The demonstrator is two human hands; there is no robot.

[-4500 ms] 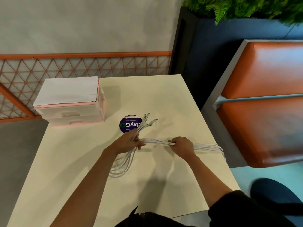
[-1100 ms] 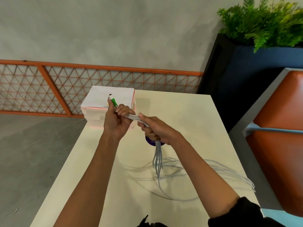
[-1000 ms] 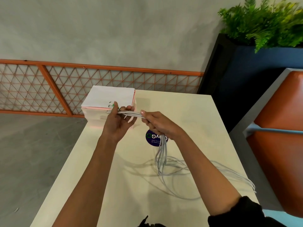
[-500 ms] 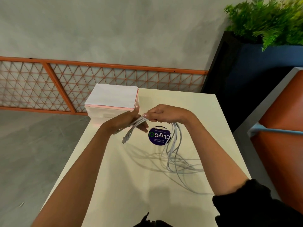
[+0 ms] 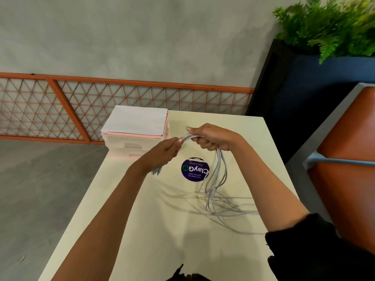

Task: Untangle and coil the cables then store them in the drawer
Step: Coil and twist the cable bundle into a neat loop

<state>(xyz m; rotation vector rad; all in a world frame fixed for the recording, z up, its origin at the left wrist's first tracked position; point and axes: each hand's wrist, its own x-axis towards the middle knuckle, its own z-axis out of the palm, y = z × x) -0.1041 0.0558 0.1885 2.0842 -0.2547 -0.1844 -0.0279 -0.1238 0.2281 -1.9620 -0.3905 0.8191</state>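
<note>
A bundle of several thin white cables (image 5: 216,179) hangs above the cream table (image 5: 162,230). My right hand (image 5: 213,138) grips the bundle from above, and the strands drop from it in loops onto the tabletop. My left hand (image 5: 162,154) grips the same bundle just to the left, with the plug ends sticking out below my wrist. The two hands nearly touch. A small pink and clear drawer unit (image 5: 136,134) stands at the table's far left corner, its drawers closed.
A round purple sticker (image 5: 194,169) lies on the table under the cables. An orange lattice railing (image 5: 121,102) runs behind the table. A dark planter with ferns (image 5: 324,37) and an orange padded bench (image 5: 349,159) are to the right.
Both hands lifted the cables off the table and gathered them. In the last half second my left hand rolled over so the plug ends point down, and the loose loops drew in under my right hand.
</note>
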